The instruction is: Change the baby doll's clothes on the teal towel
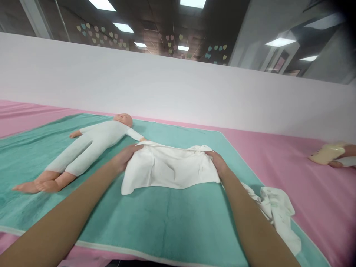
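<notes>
A white baby garment (169, 168) lies spread on a teal towel (167, 222). My left hand (126, 155) rests at the garment's left top corner, its fingers bent over the edge. My right hand (218, 163) grips the garment's right top edge, with cloth bunched under its fingers. A baby doll (91, 144) in a pale suit lies on its back on the towel to the left, its near arm almost touching the garment.
The towel lies on a pink sheet (306, 178). A crumpled white cloth (275, 211) sits beside my right forearm. At the far right another person's hand holds a cream object (328, 154). A white wall (178, 89) runs behind.
</notes>
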`<state>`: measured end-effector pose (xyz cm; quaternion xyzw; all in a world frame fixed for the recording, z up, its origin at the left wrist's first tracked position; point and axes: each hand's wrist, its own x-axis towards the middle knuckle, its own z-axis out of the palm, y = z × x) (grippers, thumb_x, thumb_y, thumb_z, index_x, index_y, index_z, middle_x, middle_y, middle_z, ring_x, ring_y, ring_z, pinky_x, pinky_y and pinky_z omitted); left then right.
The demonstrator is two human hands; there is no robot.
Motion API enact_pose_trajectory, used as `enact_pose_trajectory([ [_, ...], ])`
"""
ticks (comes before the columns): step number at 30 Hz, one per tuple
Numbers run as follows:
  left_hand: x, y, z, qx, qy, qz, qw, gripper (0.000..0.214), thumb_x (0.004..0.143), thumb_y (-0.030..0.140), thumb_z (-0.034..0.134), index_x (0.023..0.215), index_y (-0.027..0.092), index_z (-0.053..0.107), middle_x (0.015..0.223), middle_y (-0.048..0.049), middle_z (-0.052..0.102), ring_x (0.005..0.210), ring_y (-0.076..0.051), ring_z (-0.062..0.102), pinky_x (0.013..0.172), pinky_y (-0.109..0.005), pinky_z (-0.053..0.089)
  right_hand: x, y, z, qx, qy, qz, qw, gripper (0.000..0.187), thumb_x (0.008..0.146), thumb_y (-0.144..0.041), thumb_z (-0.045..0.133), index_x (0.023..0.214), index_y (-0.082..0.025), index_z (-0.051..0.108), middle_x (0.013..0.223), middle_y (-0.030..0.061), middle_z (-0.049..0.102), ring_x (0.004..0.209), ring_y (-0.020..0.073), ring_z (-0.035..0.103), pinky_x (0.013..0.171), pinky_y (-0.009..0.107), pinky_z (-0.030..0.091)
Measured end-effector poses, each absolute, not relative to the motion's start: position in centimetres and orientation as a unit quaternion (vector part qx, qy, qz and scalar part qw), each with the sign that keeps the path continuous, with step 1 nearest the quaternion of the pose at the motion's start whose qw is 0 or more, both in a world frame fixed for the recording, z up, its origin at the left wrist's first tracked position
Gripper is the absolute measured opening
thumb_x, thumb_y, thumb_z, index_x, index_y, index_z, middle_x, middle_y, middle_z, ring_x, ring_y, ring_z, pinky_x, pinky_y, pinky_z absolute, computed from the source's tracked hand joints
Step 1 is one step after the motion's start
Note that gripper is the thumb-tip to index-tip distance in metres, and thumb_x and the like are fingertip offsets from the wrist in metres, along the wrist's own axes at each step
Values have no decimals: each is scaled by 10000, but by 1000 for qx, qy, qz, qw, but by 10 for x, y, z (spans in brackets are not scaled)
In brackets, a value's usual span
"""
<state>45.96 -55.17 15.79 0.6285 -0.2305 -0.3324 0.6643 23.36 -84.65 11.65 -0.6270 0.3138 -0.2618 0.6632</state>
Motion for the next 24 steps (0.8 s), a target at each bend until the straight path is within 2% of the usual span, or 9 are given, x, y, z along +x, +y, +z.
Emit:
enact_pose_trajectory([
  [4, 470, -554, 143, 664, -192, -311, 652, 558, 638, 348, 754, 1136, 191, 555, 999, -88, 672, 830, -235, 663, 619, -300, 544, 238, -859, 108, -651, 390, -325, 564, 256, 636, -353, 558, 813, -201, 663, 785, 23, 670, 694, 181, 586, 604, 268, 453],
  [7, 471, -555, 138, 654, -245, -282, 658, 646, 626, 283, 759, 1218, 248, 503, 1265, -82, 559, 993, -241, 626, 722, -308, 548, 237, -867, 106, -652, 414, -364, 520, 225, 635, -356, 530, 738, -188, 640, 744, 17, 638, 691, 165, 533, 595, 253, 409],
  [9, 471, -558, 136, 658, -279, -262, 649, 638, 643, 273, 730, 1234, 255, 492, 1336, -72, 501, 1067, -248, 592, 785, -323, 536, 235, -870, 105, -656, 418, -380, 501, 260, 646, -379, 506, 751, -180, 636, 724, 12, 621, 684, 161, 509, 590, 252, 391],
  [14, 471, -564, 127, 778, -319, -66, 537, 394, 707, 273, 618, 1091, 204, 570, 1165, -49, 606, 1027, -232, 578, 909, -366, 448, 233, -876, 104, -669, 421, -391, 472, 300, 644, -397, 509, 791, -182, 658, 752, 8, 632, 717, 170, 520, 634, 258, 390],
  [17, 468, -566, 125, 821, -326, 20, 469, 288, 760, 282, 538, 1034, 214, 599, 1047, -22, 637, 895, -209, 583, 866, -368, 444, 232, -881, 104, -674, 422, -418, 438, 307, 653, -392, 505, 814, -186, 666, 815, 15, 653, 776, 180, 540, 689, 266, 397],
  [20, 464, -569, 126, 831, -315, 62, 454, 272, 789, 279, 496, 1027, 211, 608, 943, -21, 646, 829, -199, 578, 826, -356, 450, 230, -880, 104, -656, 407, -437, 461, 322, 660, -381, 507, 856, -179, 663, 846, 28, 657, 773, 180, 547, 682, 265, 409],
  [22, 462, -570, 127, 831, -302, 94, 457, 267, 795, 274, 489, 1024, 207, 609, 938, -32, 643, 847, -206, 580, 827, -355, 450, 229, -875, 105, -645, 391, -435, 492, 333, 669, -383, 507, 878, -174, 661, 835, 30, 652, 741, 175, 544, 659, 264, 414],
  [24, 463, -569, 128, 834, -284, 115, 458, 264, 796, 270, 487, 1020, 208, 610, 951, -42, 643, 872, -216, 582, 834, -359, 449, 228, -869, 106, -652, 378, -441, 488, 332, 685, -393, 501, 872, -168, 660, 819, 27, 645, 723, 170, 536, 657, 265, 414],
])
